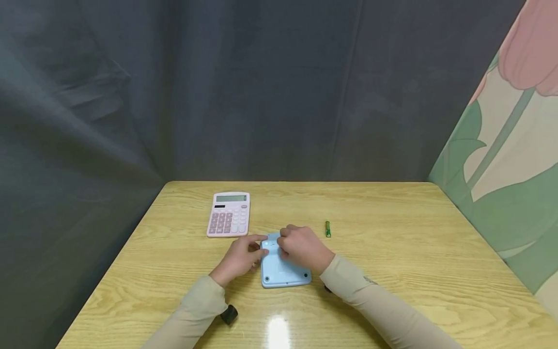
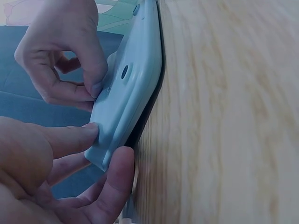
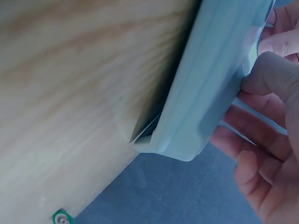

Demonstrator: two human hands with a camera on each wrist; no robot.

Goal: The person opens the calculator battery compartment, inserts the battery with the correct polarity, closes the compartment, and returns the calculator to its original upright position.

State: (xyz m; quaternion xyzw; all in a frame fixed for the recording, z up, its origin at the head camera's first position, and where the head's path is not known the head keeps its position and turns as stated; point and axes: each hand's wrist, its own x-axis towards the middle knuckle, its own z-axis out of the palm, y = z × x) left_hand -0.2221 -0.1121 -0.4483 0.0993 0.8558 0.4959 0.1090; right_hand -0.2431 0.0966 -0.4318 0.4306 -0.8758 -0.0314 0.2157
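Observation:
A light-blue calculator (image 1: 283, 274) lies with its back up on the wooden table, its round feet showing. My left hand (image 1: 239, 257) grips its upper left edge, thumb and fingers on opposite faces, as the left wrist view shows; that edge (image 2: 100, 156) is tilted up off the table. My right hand (image 1: 302, 247) is over the upper part of the back, fingers curled. Its thumb and index fingertips (image 2: 96, 88) meet at the back surface. Whether something small is pinched between them is hidden.
Beyond the left hand lies a pink calculator (image 1: 228, 215), keys up. A small green object (image 1: 328, 229) with a round metallic end lies to the right on the wooden table (image 1: 414, 252). A dark curtain (image 1: 279, 97) hangs behind the far edge.

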